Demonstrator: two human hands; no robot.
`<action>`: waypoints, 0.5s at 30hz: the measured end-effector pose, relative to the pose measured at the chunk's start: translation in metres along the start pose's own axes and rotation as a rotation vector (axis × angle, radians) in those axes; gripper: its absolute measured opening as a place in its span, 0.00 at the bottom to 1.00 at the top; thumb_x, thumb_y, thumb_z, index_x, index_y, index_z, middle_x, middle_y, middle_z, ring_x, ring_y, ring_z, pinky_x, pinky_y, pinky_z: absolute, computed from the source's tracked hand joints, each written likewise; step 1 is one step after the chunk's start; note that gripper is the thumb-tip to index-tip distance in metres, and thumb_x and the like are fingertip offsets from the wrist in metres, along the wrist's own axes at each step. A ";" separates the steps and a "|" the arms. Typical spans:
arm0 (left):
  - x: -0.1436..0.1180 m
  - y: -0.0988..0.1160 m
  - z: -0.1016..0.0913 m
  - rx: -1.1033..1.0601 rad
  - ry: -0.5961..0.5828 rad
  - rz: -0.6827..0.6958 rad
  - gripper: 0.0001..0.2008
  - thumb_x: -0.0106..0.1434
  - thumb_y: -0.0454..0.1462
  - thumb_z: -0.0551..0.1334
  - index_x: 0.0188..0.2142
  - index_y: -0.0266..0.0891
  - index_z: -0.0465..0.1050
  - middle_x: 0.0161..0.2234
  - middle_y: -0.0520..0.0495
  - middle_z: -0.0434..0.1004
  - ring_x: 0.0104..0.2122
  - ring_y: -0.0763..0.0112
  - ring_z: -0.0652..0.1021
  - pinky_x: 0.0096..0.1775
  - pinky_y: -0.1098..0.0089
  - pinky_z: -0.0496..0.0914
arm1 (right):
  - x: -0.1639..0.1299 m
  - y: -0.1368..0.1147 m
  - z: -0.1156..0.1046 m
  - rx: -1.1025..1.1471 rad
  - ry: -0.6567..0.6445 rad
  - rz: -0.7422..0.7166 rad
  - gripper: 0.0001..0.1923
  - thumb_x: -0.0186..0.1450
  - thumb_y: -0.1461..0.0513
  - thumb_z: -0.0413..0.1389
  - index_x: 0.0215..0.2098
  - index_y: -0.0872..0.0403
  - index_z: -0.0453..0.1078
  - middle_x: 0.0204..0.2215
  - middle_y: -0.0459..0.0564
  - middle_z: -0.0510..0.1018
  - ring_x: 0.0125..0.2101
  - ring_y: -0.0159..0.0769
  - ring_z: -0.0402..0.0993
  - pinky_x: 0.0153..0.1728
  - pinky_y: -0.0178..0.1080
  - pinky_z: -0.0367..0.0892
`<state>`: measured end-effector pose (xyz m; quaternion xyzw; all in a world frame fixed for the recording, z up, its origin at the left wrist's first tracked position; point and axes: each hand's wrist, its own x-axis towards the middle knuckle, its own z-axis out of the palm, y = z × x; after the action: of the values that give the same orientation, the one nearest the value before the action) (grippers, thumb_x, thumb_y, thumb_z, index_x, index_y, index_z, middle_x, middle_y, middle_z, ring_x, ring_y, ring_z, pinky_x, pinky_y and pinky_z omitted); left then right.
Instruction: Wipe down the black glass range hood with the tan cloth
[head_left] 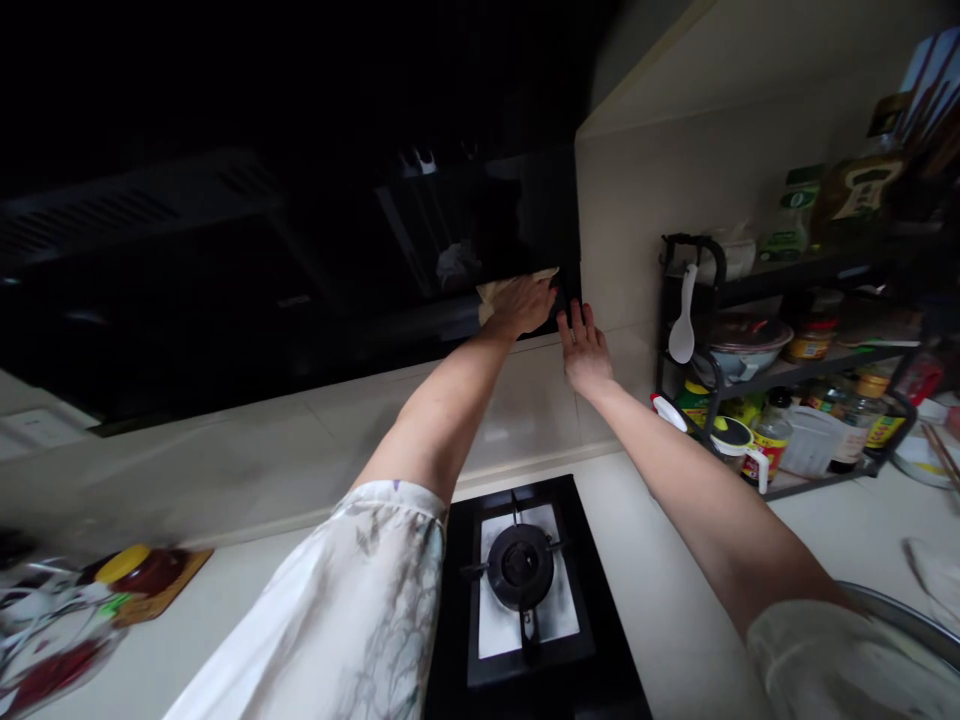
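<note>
- Left hand [523, 305] is pressed flat on a cloth [501, 290], palm down, pinning it against the lower face of the black hood [300, 250]; the flat grip spreads pressure over the glossy panel, suited to wiping.
- Cloth is pale beige, bunched under the palm, one corner poking out to the right near the hood's right edge; it sits high above the stove, not on the worktop.
- Right hand [583, 350] holds nothing, fingers spread and open, fingertips touching the hood's bottom right corner where it meets the tiled wall [637, 200]; it looks like a brace for balance while the other arm reaches up.
- Both arms are stretched forward and up, since the hood hangs well above the burner.
- Burner [520, 566] lies directly below the arms, unlit as far as shows, with no pot on it, so the reach over it is unobstructed.
- Rack [690, 250] stands right of the right hand against the wall, crammed with jars, bottles and bowls; a white spoon [682, 325] hangs from its end, clear of the hands.
- Red jar [139, 570] with a yellow lid rests on a mat at far left of the worktop [262, 580], well apart from the hands.
- Metal bowl rim [900, 615] shows at bottom right, just beside the right sleeve.
- Glossy panel reflects the cloth faintly; whether it is dirty, I cannot tell.
</note>
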<state>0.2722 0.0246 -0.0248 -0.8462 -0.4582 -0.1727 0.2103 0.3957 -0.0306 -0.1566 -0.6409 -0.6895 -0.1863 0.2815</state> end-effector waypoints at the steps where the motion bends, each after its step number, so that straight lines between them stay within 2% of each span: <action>1: 0.000 0.002 -0.001 0.016 0.000 -0.006 0.27 0.83 0.42 0.46 0.65 0.32 0.77 0.60 0.30 0.81 0.63 0.50 0.79 0.67 0.56 0.68 | 0.000 0.001 0.001 -0.008 0.003 -0.001 0.41 0.75 0.72 0.46 0.85 0.53 0.50 0.81 0.58 0.36 0.82 0.54 0.39 0.76 0.55 0.62; 6: -0.005 0.012 -0.007 0.044 -0.009 -0.009 0.29 0.84 0.43 0.44 0.67 0.30 0.75 0.62 0.31 0.80 0.64 0.53 0.78 0.70 0.59 0.65 | -0.002 0.004 -0.003 -0.063 -0.011 -0.007 0.41 0.74 0.72 0.47 0.84 0.55 0.51 0.81 0.58 0.36 0.82 0.53 0.39 0.77 0.55 0.61; 9: -0.014 0.008 -0.004 0.054 0.006 -0.018 0.29 0.84 0.43 0.44 0.71 0.32 0.70 0.68 0.32 0.75 0.69 0.55 0.74 0.72 0.60 0.64 | -0.002 0.005 -0.005 -0.094 -0.009 -0.005 0.42 0.74 0.72 0.47 0.85 0.55 0.50 0.81 0.59 0.36 0.82 0.52 0.39 0.77 0.55 0.61; 12: -0.030 -0.013 0.001 0.049 0.002 -0.071 0.28 0.84 0.45 0.45 0.72 0.35 0.69 0.73 0.34 0.66 0.71 0.55 0.70 0.70 0.60 0.67 | -0.003 0.006 -0.006 -0.105 0.001 -0.010 0.42 0.74 0.72 0.47 0.85 0.55 0.49 0.81 0.60 0.36 0.82 0.52 0.41 0.76 0.54 0.61; 15: -0.052 -0.050 0.001 0.054 -0.029 -0.165 0.28 0.84 0.48 0.46 0.69 0.37 0.73 0.72 0.35 0.68 0.73 0.53 0.69 0.71 0.59 0.66 | -0.003 0.006 -0.006 -0.111 0.001 -0.008 0.43 0.73 0.73 0.47 0.85 0.55 0.50 0.81 0.61 0.37 0.82 0.52 0.41 0.76 0.54 0.61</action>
<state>0.2032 0.0130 -0.0410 -0.8021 -0.5337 -0.1646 0.2114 0.4024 -0.0356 -0.1547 -0.6525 -0.6807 -0.2257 0.2450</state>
